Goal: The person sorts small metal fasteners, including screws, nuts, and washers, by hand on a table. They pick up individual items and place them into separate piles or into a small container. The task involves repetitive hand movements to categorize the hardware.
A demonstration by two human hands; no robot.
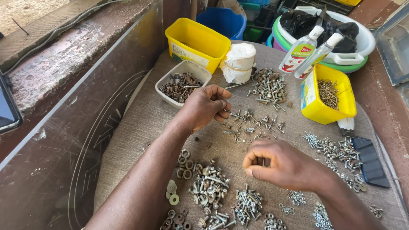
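Left hand (206,106) fingers curled; right hand (277,164) loosely fisted, pinching.

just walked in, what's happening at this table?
A person is picking through loose hardware spread on a cloth-covered table. The left hand hovers with curled fingers over a scatter of mixed screws, next to a white tub of rusty bolts. The right hand is pinched closed above the cloth; what it holds, if anything, is hidden. Separate piles lie in front: washers, bolts, small nuts. A yellow tub of screws sits at right.
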